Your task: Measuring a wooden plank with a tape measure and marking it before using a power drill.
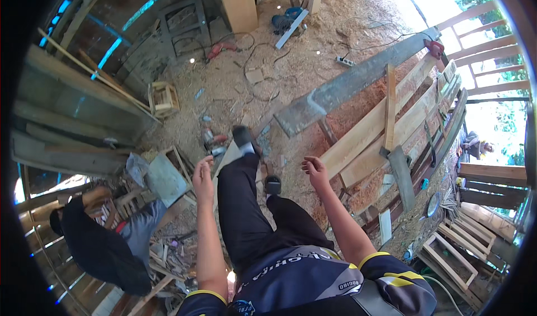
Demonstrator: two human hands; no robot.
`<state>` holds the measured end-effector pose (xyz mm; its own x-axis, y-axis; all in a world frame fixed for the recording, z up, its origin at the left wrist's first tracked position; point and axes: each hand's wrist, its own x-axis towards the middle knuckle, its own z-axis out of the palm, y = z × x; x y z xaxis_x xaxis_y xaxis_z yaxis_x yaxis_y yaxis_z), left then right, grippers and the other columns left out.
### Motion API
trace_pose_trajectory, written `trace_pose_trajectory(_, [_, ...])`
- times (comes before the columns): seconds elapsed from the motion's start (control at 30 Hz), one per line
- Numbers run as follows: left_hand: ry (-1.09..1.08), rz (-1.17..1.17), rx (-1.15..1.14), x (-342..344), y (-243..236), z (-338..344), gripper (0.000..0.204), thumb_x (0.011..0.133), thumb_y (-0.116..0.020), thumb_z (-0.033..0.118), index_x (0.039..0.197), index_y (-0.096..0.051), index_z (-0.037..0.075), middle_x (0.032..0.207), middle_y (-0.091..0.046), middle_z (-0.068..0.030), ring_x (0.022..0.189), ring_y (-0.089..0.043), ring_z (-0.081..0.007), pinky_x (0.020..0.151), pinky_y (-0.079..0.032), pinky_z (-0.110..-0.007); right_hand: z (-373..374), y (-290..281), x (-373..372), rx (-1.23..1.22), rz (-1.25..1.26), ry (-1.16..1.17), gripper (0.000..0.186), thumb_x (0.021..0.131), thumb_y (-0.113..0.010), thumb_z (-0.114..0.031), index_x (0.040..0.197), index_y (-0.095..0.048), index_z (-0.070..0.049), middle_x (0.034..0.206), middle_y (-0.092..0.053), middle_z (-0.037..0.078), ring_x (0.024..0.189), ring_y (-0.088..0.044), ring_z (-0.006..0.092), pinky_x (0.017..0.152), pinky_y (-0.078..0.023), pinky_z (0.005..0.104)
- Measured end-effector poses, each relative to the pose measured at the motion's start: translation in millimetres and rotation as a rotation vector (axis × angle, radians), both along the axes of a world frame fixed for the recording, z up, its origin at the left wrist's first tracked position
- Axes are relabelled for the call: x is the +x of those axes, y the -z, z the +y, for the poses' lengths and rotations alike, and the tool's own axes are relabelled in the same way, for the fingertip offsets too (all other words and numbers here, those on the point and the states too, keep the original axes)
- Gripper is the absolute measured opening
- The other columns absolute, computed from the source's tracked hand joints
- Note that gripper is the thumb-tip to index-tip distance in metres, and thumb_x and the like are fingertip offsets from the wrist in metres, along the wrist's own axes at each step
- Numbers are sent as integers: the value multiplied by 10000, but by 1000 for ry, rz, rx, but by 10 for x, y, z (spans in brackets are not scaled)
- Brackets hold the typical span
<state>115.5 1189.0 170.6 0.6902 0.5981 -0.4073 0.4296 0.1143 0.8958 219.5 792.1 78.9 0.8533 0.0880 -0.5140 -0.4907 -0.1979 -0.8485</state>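
Both of my hands hang in the air in front of me, with nothing in them. My left hand (pixel 203 173), its fingers loosely bent, is above the littered floor beside my left leg. A red and grey power tool (pixel 213 141) lies on the ground just beyond it. To the right, my right hand (pixel 314 167) has its fingers partly curled and slightly apart. It is nearest to the left ends of the pale planks (pixel 351 139), but I cannot tell that it touches them. My legs are apart, one foot ahead of the other.
A long grey board (pixel 358 81) slants across to a red power tool (pixel 433 48). A wooden strip (pixel 390 106) crosses the planks. A person (pixel 103 243) crouches at left. Shavings cover the floor (pixel 335 30), with cables, a power strip (pixel 345 61) and a red drill (pixel 215 51).
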Motion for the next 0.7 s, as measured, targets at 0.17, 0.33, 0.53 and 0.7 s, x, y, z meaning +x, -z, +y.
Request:
trace_pose_trajectory(0.17, [-28,-37,49,1006,219,802,462,1185,-478,438,1360,-707,77,1333,-726,-53,1253,-667,-199,1115,-468,-381,733,-42,959,68,-37,-64,236,1112,-589,-77,1312,-696,-12,1117,-764,78,964,-717,149,865,-570,310])
trace_pose_trajectory(0.33, [3,21,-19,2323,886,1390,351,1159,-534,325,1254,-737,55,1212,-747,-54,1122,-688,-185,996,-513,-355,1404,201,2050,27,-72,-64,241,1105,-597,-62,1320,-686,1,1102,-753,82,983,-709,147,885,-571,305])
trace_pose_trajectory(0.53, [-30,67,-7,3641,1752,1747,385,1176,-514,327,1209,-737,15,1129,-770,-112,1083,-723,-230,991,-537,-369,2477,1050,3500,-272,-16,-304,283,1097,-630,-145,1351,-673,-28,1123,-780,95,1075,-760,211,956,-579,332])
trace_pose_trajectory(0.7, [-297,150,-182,4507,2381,1876,433,1189,-482,364,1180,-729,8,1138,-760,-109,1077,-712,-228,1005,-537,-379,3485,1994,4614,-451,-101,-582,376,1064,-684,-231,1386,-666,-39,1183,-784,190,1118,-774,320,963,-584,388])
